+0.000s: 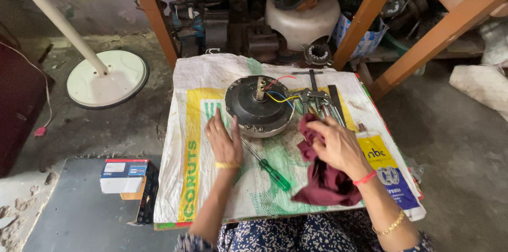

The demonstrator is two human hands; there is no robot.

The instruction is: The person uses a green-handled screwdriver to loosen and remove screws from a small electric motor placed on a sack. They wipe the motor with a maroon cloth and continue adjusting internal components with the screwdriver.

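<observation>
Left hand (223,141) lies flat and open on the woven sack (185,178), fingertips touching the rim of the round dark fan motor (253,108) at its 8 o'clock; right hand (336,145) is closed around a bunched maroon rag (324,182), just beside the motor at its 4 o'clock. Between the hands lies a green-handled screwdriver (274,173), its shaft pointing toward the motor. Pliers and other metal tools (316,98) rest at the motor's 3 o'clock, with red, yellow and blue wires (280,93) leading from its centre shaft.
</observation>
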